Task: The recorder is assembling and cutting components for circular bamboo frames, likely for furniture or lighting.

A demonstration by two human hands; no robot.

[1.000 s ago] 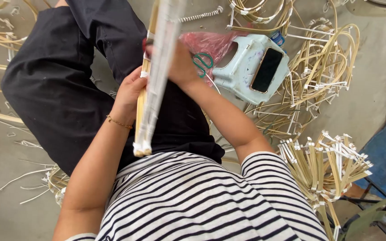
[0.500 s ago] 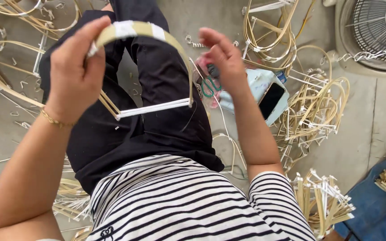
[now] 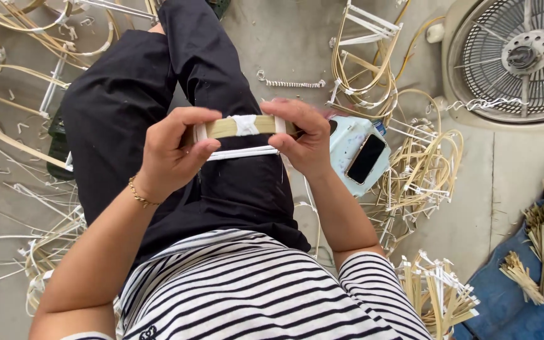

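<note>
Head view, looking down at a seated lap. Bamboo strip loop [image 3: 240, 129], tan, bound at mid-length with a white wrap and crossed below by a thin white strip, held level above the black trousers [image 3: 177, 113]. Left hand [image 3: 171, 154] closed on the loop's left end, thumb on top, fingers curled beneath; gold bracelet [image 3: 138, 194] at the wrist. Right hand [image 3: 303, 141] closed on the right end, fingertips pinching the strip. Pale blue stool [image 3: 347, 148] just beside the right hand, dark phone [image 3: 365, 158] lying on it. Bent bamboo frames [image 3: 410, 182] heaped on the concrete floor [image 3: 284, 44] right of the stool; electric fan [image 3: 524, 56] at the floor's upper right corner; cut bamboo sticks [image 3: 439, 293] near the lower right, beside blue cloth [image 3: 524, 308]. More loops [image 3: 7, 82] along the floor's left edge.
</note>
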